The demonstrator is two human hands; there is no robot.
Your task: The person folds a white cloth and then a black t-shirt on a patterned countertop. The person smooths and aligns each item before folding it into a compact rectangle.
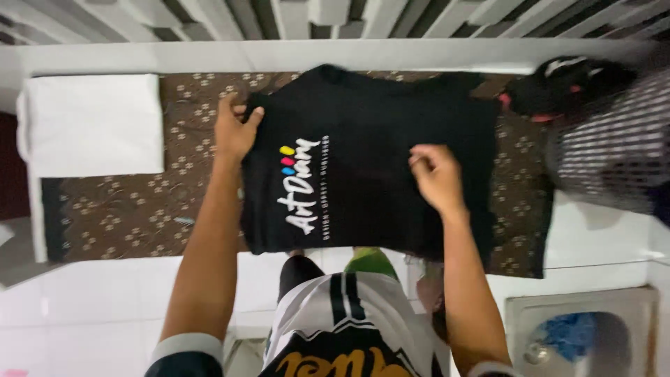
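One head-worn camera, looking steeply down over the wearer's chest at a cloth-covered work surface.

The view faces forward and down, near enough that both forearms fill the lower half. The left hand [234, 129] sits at about 10 o'clock and the right hand [434, 174] near 2 o'clock of the frame's centre, both on the black shirt [377, 126]. The brown patterned cloth [125, 209] runs from 9 to 3 o'clock. A wall edge crosses at 12 o'clock. No second view shares the scene.
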